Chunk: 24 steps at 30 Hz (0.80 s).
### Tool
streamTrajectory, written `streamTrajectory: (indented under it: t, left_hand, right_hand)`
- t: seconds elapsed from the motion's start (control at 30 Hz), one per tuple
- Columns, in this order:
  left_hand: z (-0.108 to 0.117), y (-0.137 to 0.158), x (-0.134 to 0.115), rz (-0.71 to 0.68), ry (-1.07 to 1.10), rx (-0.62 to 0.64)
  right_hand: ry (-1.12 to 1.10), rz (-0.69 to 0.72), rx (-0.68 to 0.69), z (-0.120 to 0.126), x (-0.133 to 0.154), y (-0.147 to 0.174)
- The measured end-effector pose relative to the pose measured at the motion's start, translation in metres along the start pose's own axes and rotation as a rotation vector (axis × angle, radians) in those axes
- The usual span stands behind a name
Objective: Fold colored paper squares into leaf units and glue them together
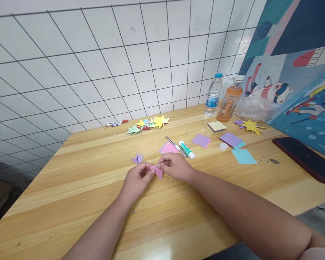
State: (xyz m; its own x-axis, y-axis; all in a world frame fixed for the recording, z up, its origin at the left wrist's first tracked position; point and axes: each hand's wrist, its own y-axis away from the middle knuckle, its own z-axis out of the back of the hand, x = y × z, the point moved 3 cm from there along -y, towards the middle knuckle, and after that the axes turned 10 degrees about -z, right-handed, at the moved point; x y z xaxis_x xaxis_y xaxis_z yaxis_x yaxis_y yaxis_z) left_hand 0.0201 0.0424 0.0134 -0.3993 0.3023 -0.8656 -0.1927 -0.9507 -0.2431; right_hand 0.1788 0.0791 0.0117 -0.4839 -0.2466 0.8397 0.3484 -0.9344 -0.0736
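Note:
A small folded piece of pink paper point(158, 172) is pinched between both hands, just above the wooden table point(97, 202). My left hand point(137, 180) grips its left edge with thumb and fingers. On the upper right side, my right hand point(176, 167) holds it between thumb and curled fingers. Just beyond the left hand lies a folded purple paper piece point(137, 158). Behind the right hand are pink and purple paper sheets point(169, 147), a slim craft knife point(176, 146) and a green-and-white glue stick point(186, 150).
Folded paper stars point(158, 122) and markers point(117, 123) lie near the tiled wall. Paper stacks point(202, 140), a blue sheet point(244, 156) and a small white roll point(223, 146) are to the right. A water bottle point(213, 95), an orange drink bottle point(230, 101) and a phone point(306, 159) stand or lie farther right.

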Motion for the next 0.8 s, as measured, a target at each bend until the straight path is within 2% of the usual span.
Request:
streamTrajectory:
  t: [0.1, 0.47, 0.8]
  left_hand:
    - [-0.0023, 0.0005, -0.0024, -0.014, -0.031, 0.057]
    - [0.0002, -0.0009, -0.0071, -0.015, -0.106, 0.027]
    - [0.0006, 0.0000, -0.0070, -0.003, -0.120, 0.006]
  right_hand:
    - [0.005, -0.006, 0.005, 0.0005, -0.0005, -0.0003]
    - [0.016, 0.025, 0.029, 0.0000, 0.0006, 0.0019]
    - [0.052, -0.010, 0.011, 0.0017, 0.0047, 0.0021]
